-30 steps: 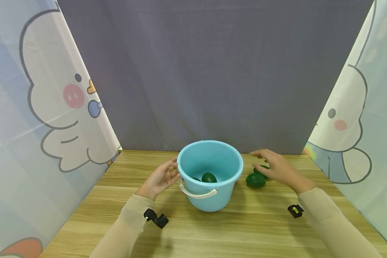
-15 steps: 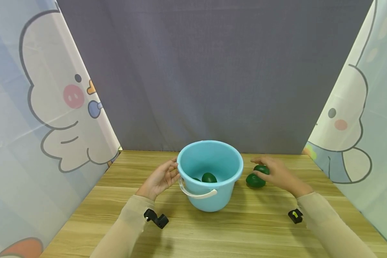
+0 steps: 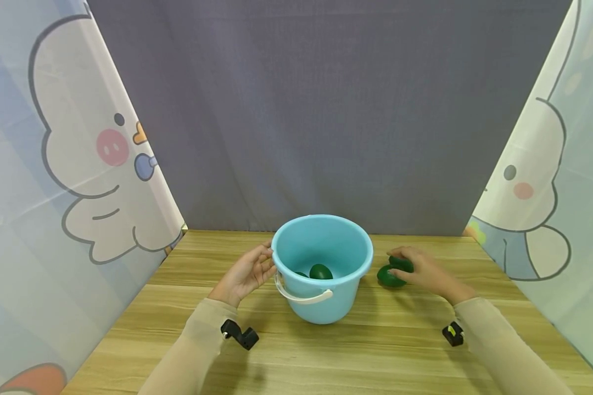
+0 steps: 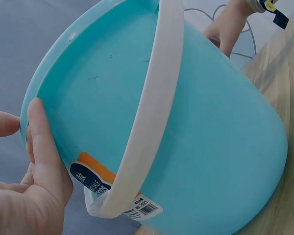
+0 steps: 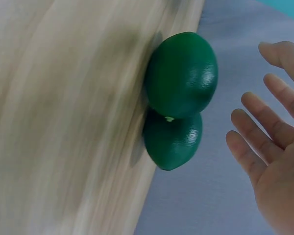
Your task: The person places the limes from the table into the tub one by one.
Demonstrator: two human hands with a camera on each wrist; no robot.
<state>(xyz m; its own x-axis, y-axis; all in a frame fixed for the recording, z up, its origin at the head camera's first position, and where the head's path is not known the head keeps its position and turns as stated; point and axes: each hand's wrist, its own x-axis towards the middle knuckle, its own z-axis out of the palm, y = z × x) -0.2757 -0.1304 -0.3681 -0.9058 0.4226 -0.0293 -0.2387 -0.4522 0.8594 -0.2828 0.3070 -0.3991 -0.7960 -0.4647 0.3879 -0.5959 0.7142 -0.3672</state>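
Observation:
A light-blue bucket with a white handle stands upright on the wooden table. Inside it lie a dark-green fruit and part of another. My left hand holds the bucket's left rim, one finger at the rim and another digit against the outer wall. Right of the bucket, two glossy dark-green oval fruits, the nearer and the farther, lie together. My right hand is spread over the farther one; in the right wrist view its fingers are loosely extended, apart from both fruits.
Behind the wooden table hangs a dark grey cloth. Curtains with cartoon figures, a left one and a right one, flank the table. A printed label is on the bucket's outside.
My right hand has come down over the farther green fruit, its fingertips drawing nearer to it. My left hand and the bucket have stayed in place.

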